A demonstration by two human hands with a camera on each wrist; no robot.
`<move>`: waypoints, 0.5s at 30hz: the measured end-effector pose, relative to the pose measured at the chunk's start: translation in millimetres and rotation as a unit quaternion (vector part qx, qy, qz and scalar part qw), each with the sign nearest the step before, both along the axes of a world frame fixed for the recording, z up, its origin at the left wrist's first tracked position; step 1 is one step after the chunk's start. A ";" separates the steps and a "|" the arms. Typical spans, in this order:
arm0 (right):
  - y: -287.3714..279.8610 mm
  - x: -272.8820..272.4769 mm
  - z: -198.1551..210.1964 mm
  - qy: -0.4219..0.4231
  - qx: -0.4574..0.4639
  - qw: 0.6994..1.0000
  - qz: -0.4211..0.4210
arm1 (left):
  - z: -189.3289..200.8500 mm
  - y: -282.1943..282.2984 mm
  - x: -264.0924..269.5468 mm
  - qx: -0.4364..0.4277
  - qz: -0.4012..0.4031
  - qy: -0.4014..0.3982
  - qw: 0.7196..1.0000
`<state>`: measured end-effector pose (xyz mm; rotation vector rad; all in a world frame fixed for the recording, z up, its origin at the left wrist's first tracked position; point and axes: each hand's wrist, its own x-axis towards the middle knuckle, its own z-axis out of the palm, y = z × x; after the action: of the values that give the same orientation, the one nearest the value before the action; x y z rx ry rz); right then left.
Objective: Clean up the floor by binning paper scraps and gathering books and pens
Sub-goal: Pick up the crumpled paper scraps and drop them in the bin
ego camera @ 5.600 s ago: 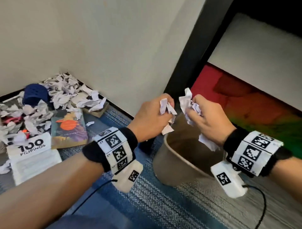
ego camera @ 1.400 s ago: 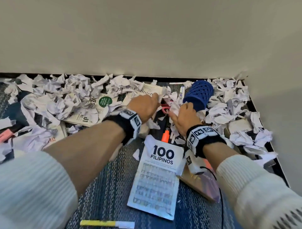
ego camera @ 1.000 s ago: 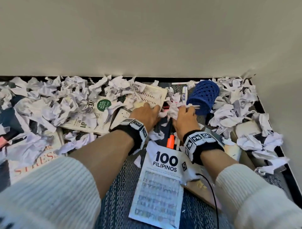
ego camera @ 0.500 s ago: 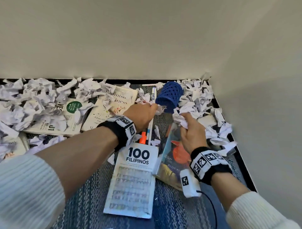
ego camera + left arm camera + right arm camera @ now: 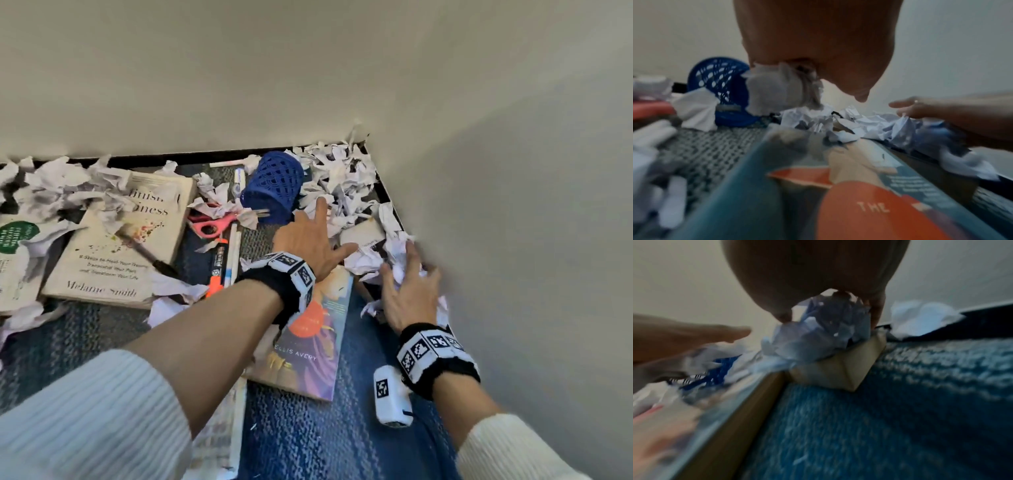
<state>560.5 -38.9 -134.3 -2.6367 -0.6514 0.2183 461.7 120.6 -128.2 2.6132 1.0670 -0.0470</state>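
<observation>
My left hand [image 5: 310, 240] hovers over the far end of the orange-and-purple book [image 5: 308, 329], its index finger stretched toward the crumpled paper scraps [image 5: 339, 178] in the corner. The left wrist view shows a wad of scraps [image 5: 781, 91] held under its palm. My right hand [image 5: 407, 284] grips a bunch of scraps [image 5: 824, 324] beside the wall, over a small tan book [image 5: 836, 369]. A blue mesh pen holder [image 5: 274, 192] lies on its side. An orange marker [image 5: 217, 267] and white pens [image 5: 233, 253] lie on the rug.
A cream book [image 5: 120, 246] with a black pen [image 5: 147, 253] on it lies at the left, beside a green-sticker book [image 5: 13, 246] and more scraps [image 5: 58, 185]. Pink scissors [image 5: 212, 226] lie near the holder. The wall [image 5: 513, 240] stands close on the right. No bin is in view.
Both hands have moved right toward the corner. The right hand has gone to the scraps along the wall and closed on them; the left index finger now points out.
</observation>
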 end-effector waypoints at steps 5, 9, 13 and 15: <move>22.1 -5.9 -19.1 -0.080 -0.104 0.988 0.086 | -25.7 0.4 10.0 0.011 -0.045 0.057 0.997; 33.8 -6.1 -23.2 -0.112 -0.099 0.976 0.159 | -24.8 6.1 16.4 -0.010 -0.047 0.058 0.997; 36.6 -5.3 -21.2 -0.085 -0.101 0.971 0.199 | -29.1 12.5 14.4 -0.012 -0.055 0.048 0.997; 40.3 1.9 -16.5 -0.052 -0.100 0.970 0.214 | -30.2 13.9 14.1 -0.009 -0.056 0.044 0.997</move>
<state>562.4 1.4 -150.8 -2.6762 -1.2959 0.2821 475.8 134.5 -158.4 2.6749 0.9418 -0.1981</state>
